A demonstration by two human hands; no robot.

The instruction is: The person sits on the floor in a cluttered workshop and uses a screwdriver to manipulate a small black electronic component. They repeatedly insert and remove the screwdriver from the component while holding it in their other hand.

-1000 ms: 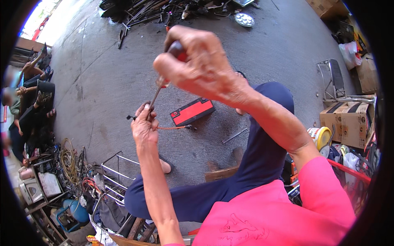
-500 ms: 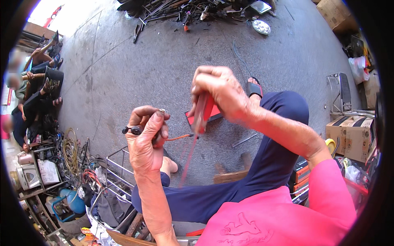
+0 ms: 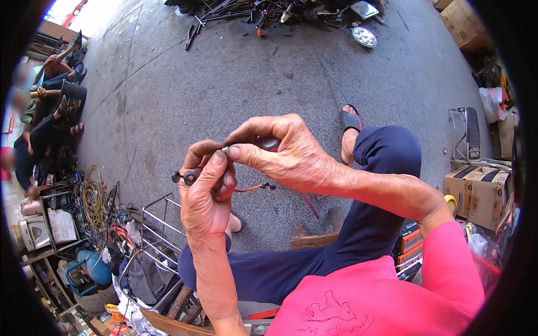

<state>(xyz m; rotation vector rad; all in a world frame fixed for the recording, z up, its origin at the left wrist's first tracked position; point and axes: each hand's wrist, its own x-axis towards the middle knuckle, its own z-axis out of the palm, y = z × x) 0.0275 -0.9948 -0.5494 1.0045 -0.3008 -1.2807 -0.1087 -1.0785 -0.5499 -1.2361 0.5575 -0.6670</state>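
Note:
My left hand [image 3: 206, 187] pinches a small light metal piece [image 3: 226, 150] between thumb and forefinger. Two small black round parts [image 3: 189, 178] stick out at its outer side. From its inner side comes an orange wire [image 3: 248, 189] ending in small black parts [image 3: 269, 186]. My right hand [image 3: 288, 154] meets the left, its thumb and forefinger closed on the same metal piece. A dark rounded thing [image 3: 269, 144] shows inside the right palm, mostly hidden. Below that wrist a thin red length [image 3: 309, 205] shows; whether it belongs to the dark thing, I cannot tell.
A wooden stool [image 3: 315, 241] stands low between my legs. To the left are a metal rack [image 3: 162, 224], coiled cable [image 3: 95, 196] and a blue tank [image 3: 100, 270]. Scrap metal [image 3: 235, 11] and a round lamp [image 3: 364, 37] lie ahead. Cardboard boxes [image 3: 476, 193] stand right; seated people [image 3: 50, 112] are far left.
My right hand has come down and left to my left hand's fingertips. The red object it was swinging is now mostly hidden. My left hand has barely moved.

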